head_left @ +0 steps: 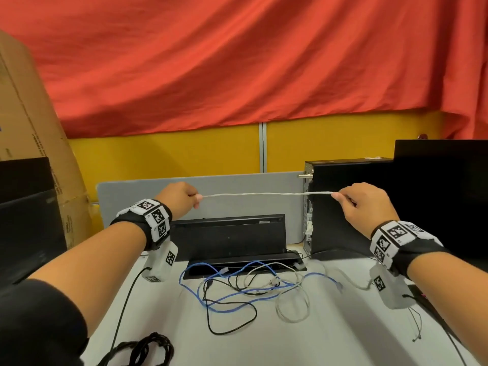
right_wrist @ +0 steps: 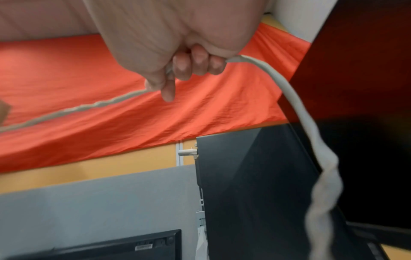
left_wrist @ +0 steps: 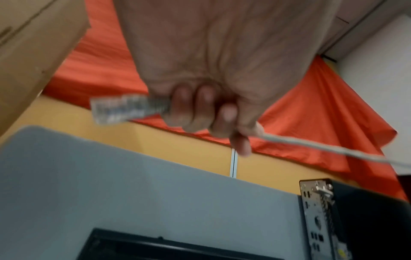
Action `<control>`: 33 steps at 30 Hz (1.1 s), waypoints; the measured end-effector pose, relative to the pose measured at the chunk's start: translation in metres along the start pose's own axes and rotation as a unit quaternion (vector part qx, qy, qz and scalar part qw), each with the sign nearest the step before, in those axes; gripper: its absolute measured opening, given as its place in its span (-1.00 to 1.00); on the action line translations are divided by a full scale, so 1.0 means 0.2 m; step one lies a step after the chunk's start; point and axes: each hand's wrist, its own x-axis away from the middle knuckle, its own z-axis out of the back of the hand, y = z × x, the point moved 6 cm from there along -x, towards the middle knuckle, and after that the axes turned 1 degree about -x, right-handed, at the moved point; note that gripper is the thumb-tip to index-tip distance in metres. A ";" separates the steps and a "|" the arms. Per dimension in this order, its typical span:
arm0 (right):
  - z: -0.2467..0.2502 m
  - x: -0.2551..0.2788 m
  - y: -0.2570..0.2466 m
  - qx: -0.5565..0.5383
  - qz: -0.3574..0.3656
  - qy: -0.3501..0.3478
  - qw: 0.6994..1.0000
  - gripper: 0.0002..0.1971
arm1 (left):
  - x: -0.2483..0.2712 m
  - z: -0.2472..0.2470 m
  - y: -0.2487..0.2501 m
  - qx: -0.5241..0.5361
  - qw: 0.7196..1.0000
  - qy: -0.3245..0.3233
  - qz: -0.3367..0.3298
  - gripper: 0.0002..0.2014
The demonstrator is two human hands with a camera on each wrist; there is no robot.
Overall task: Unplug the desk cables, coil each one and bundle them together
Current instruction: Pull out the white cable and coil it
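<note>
Left wrist view showed our left hand [left_wrist: 200, 73] with fingers [left_wrist: 180, 109] curled round the white cable [head_left: 264, 194] just behind its clear plug [left_wrist: 124, 109]. Our right hand [head_left: 367, 204] had its fingers [right_wrist: 195, 61] closed on the same cable, which ran taut between both hands above the desk [head_left: 330, 326]. Below lay a tangle of blue cable [head_left: 237, 294], black cable [head_left: 229, 313] and grey cable [head_left: 293, 310], beside the black computer tower [head_left: 343, 202].
</note>
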 end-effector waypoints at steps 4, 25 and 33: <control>0.00 0.07 -0.11 0.003 0.090 0.018 0.996 -0.69 | 0.00 0.06 -0.05 -0.018 0.997 0.069 0.043 -0.70; -0.11 0.14 0.12 -0.088 -0.129 0.020 0.988 -0.85 | 0.21 -0.08 -0.07 0.016 0.990 -0.122 -0.068 -0.76; -0.11 0.14 -0.03 -0.045 -0.041 0.030 0.998 -0.85 | 0.19 -0.05 -0.12 -0.088 0.996 -0.024 0.005 -0.74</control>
